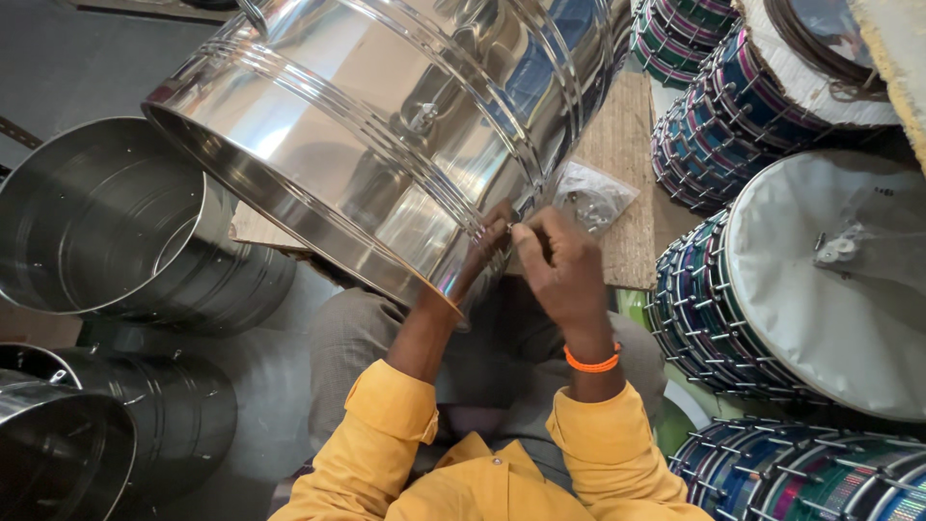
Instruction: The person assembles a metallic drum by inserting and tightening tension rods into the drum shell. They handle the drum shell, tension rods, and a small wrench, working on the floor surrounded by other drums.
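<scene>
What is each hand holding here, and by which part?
The right hand pinches something small at the steel drum shell, outside near its open rim; what it is cannot be told. The left hand reaches inside the shell there, its grip hidden.

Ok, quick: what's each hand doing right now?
Left hand: inside the steel drum shell, fingers against its wall; grip cannot be told.
Right hand: fingers pinched at the shell's rim.

A: What's lying around there?
B: Couple of empty shiny steel drum shells (106,222) stacked at the left, finished drums with blue-green striped sides and white heads (820,280) piled on the right.
A: And that brown fibreboard sheet (617,145)?
B: Clear plastic bag of small metal hardware (590,196) sits near its right edge.
</scene>
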